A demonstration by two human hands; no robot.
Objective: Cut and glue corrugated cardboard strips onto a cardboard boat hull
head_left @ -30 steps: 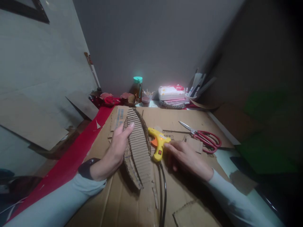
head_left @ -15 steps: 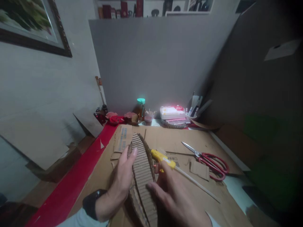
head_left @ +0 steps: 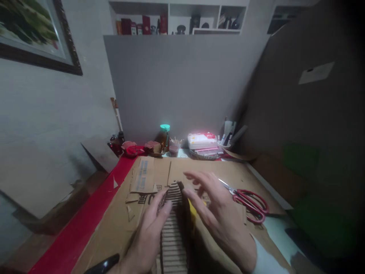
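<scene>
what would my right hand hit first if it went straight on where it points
Probably the ridged cardboard strip, whose far end is close to the right hand; depth is unclear, so the hand might pass above it.

Blurred blue print [head_left: 142, 174] on cardboard flap [head_left: 150, 177], black print [head_left: 142, 199] on cardboard sheet [head_left: 110, 232], none legible

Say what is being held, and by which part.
The left hand holds the ridged cardboard piece by its left edge, near the far end. Whether the right hand grips it cannot be told.
</scene>
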